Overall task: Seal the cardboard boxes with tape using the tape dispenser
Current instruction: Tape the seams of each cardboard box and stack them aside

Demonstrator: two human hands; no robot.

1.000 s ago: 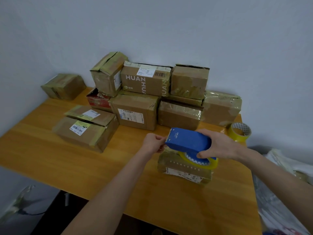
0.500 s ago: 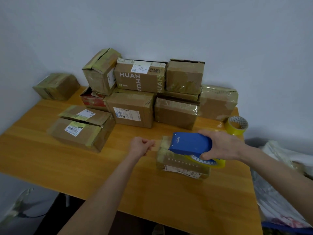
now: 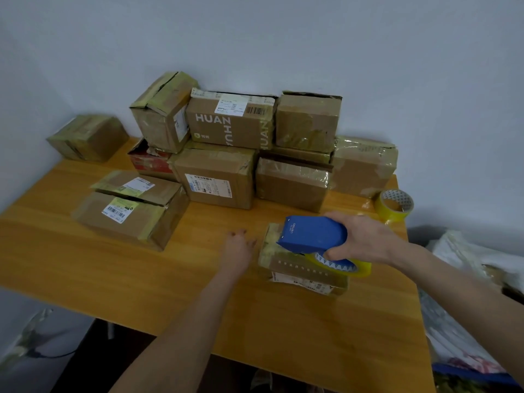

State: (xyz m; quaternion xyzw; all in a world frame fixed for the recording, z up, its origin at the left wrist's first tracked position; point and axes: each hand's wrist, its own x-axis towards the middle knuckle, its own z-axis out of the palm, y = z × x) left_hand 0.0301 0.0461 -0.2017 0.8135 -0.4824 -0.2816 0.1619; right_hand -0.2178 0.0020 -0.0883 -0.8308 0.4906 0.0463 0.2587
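Right grip (image 3: 365,239) wrapped round blue plastic tape dispenser (image 3: 314,232), held on top of small taped brown cardboard box (image 3: 300,272) near right front of orange wooden counter (image 3: 170,265). Left grip (image 3: 239,245) blurred, fingers loosely extended, holding nothing, on counter just left of box. Stacked brown cardboard boxes (image 3: 224,177) at counter rear. Spare yellow tape roll (image 3: 395,204) at far right.

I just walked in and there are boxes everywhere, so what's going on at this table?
A person is taping a small cardboard box on the wooden table. The right hand grips a blue tape dispenser on top of it; the left hand lies on the table beside its left end. More boxes are stacked by the wall, with a spare tape roll at the right.
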